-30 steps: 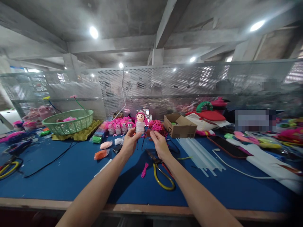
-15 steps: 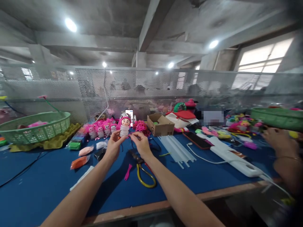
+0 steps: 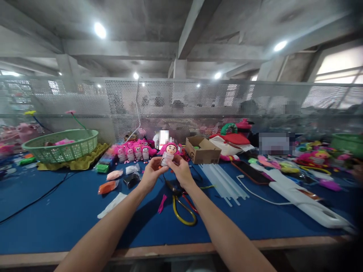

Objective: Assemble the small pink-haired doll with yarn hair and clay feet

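A small doll (image 3: 169, 152) with a pink hood and a pale ribbed body is held up over the blue table (image 3: 70, 211). My left hand (image 3: 151, 173) grips its body from the left, fingers closed. My right hand (image 3: 180, 170) pinches at the doll's body from the right, fingers pressed together. Dark strings hang below the doll between both hands. Under my right wrist lie yellow-handled scissors (image 3: 183, 211) and a pink scrap (image 3: 162, 203).
A row of finished pink dolls (image 3: 133, 152) stands behind my hands. A green basket (image 3: 64, 145) sits at the left, an open cardboard box (image 3: 202, 150) and clear glue sticks (image 3: 224, 180) at the right. Clay packets (image 3: 109, 186) and a black cable (image 3: 36, 200) lie at the left.
The view swung right and then partly back left. My hands drew closer together around the doll, and the right hand now touches its body.
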Available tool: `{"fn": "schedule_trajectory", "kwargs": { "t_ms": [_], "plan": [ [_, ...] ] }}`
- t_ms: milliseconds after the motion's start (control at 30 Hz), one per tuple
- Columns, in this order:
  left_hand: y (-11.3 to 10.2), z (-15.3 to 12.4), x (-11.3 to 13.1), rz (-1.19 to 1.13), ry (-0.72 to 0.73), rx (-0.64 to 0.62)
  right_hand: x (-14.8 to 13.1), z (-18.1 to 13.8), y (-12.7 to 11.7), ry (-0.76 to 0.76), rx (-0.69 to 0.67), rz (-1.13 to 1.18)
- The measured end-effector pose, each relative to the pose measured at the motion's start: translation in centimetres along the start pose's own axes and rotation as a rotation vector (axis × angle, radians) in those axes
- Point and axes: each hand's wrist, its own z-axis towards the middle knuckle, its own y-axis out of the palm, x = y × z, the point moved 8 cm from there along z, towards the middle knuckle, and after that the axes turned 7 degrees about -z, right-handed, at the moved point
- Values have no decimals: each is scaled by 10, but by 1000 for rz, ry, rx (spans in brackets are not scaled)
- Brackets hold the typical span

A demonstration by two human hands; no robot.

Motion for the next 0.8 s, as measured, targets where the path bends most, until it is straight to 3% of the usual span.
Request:
{"fn": "schedule_trajectory", "kwargs": {
  "t_ms": [167,567,800],
  "plan": [
    [-3,0,-3,57,-98,7,1,2,-4,44,13,59],
    [6,-2,3,128,-31,-55,3,-1,2,-3,-44,126],
    [4,-2,7,112,34,17,2,-3,7,-16,-57,87]
  ]
}}
